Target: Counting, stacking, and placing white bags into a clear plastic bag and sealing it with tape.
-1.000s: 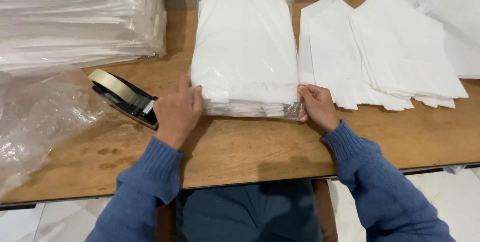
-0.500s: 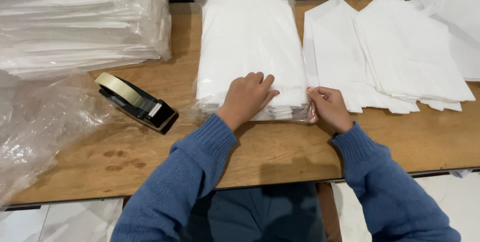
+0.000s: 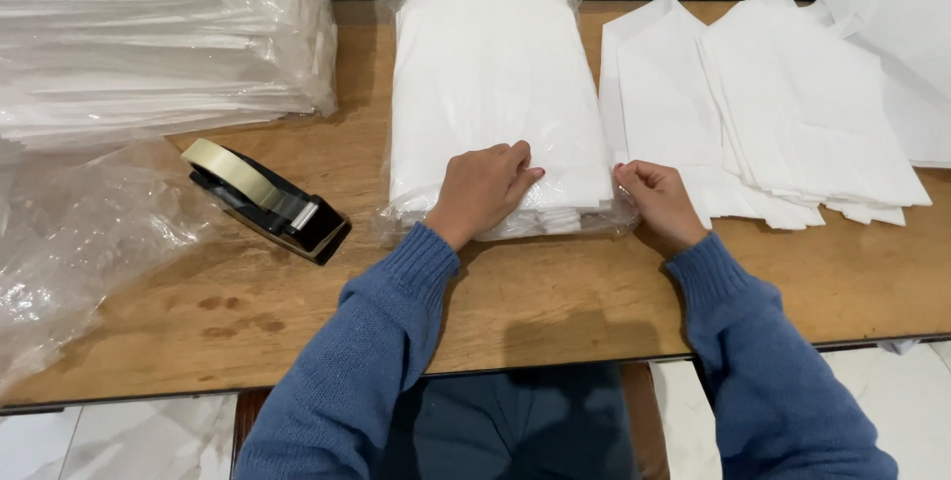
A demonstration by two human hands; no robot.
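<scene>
Nearest the viewer, 2 blue knitted sleeves (image 3: 386,341) reaching forward over the near edge of a wooden table (image 3: 555,312). Left hand (image 3: 482,191) laid palm-down on the near end of a clear plastic bag of folded white sheets (image 3: 495,84), fingers together and slightly curled, pressing the top flat. Right hand (image 3: 658,203) at the near right corner of the same bag, fingers bent and pinching the loose plastic edge there; exact grip partly hidden by the knuckles. Bag lying flat at the middle of the table, long side running away from the viewer, near end just under both hands. To the left, apart from the bag, a black tape dispenser (image 3: 269,205) with a roll of pale tape, set at an angle. Further left, crumpled clear plastic film (image 3: 79,242) spilling over the table edge. To the right, just beside the bag, loose white folded sheets (image 3: 773,113) fanned in overlapping layers. Far left at the back, a tall stack of bagged white packs (image 3: 149,34).
</scene>
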